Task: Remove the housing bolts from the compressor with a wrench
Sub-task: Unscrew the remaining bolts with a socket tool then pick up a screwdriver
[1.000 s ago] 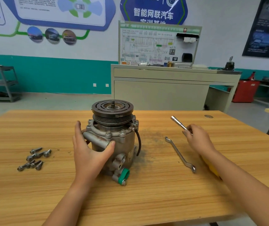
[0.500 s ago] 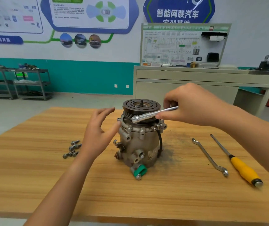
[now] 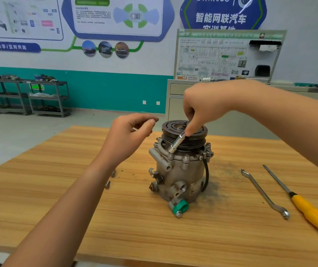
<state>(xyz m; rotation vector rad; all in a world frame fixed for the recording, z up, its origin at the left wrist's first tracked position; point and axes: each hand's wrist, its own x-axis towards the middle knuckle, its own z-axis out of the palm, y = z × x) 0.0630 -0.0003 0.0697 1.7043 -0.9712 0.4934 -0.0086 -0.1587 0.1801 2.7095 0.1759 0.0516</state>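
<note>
A grey metal compressor (image 3: 181, 172) with a dark pulley on top stands upright in the middle of the wooden table (image 3: 154, 234). My right hand (image 3: 202, 108) is above the pulley and grips a silver socket wrench (image 3: 177, 143). The wrench tilts down to the left, its socket end just over a housing bolt (image 3: 170, 156) on the upper flange. Another flange bolt (image 3: 186, 157) shows to its right. My left hand (image 3: 129, 137) hovers left of the compressor, fingers loosely curled, holding nothing and touching nothing.
A bent ring spanner (image 3: 264, 193) and a yellow-handled screwdriver (image 3: 306, 207) lie on the table to the right. Loose removed bolts (image 3: 109, 180) lie left of the compressor, mostly hidden by my left forearm. A cabinet with a display board stands behind the table.
My right hand picked the socket wrench up from the table, carried it over the compressor and tipped its socket end down onto a flange bolt. My left hand let go of the compressor body.
</note>
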